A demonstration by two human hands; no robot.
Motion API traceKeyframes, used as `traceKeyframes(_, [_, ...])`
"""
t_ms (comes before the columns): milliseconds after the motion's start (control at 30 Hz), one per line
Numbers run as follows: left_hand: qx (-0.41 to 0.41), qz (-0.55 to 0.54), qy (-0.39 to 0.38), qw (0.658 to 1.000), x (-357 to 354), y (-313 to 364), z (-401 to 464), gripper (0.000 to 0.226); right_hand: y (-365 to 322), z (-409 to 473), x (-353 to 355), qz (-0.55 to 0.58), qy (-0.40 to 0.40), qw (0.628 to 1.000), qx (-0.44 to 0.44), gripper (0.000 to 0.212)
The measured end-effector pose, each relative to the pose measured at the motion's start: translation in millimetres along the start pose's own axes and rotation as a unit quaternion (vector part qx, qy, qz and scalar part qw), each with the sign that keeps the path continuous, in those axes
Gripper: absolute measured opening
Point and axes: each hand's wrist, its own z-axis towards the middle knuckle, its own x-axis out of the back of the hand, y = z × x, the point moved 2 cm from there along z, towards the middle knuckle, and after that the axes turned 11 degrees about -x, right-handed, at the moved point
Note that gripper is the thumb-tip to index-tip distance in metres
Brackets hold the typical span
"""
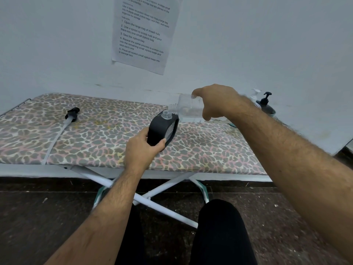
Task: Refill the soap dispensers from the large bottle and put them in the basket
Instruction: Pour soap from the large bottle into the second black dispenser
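My left hand point(142, 145) grips a black soap dispenser point(162, 130) with its pump off, tilted a little over the leopard-print board point(95, 138). Its clear open neck point(165, 114) points up. My right hand point(215, 101) holds a large clear bottle point(188, 106) tipped on its side, mouth touching the dispenser's neck. The black pump head point(72, 114) with its white tube lies on the board at the left. At the far right, partly hidden behind my right arm, stand a dark dispenser point(266, 105) and a white-pumped one point(255, 94) in a teal basket point(273, 111).
The board stands on white crossed legs point(149, 197) against a pale wall. A printed sheet point(142, 33) hangs on the wall above. My knees in black trousers point(217, 232) sit below the board's front edge, over a dark floor.
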Motion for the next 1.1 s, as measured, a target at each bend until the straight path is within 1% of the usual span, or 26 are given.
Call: traceKeyframes(1100, [-0.001, -0.011, 0.002, 1.0, 1.9, 1.8, -1.2, 0.041, -1.6, 2.4, 4.4, -0.012, -0.011, 1.0, -0.002, 0.078])
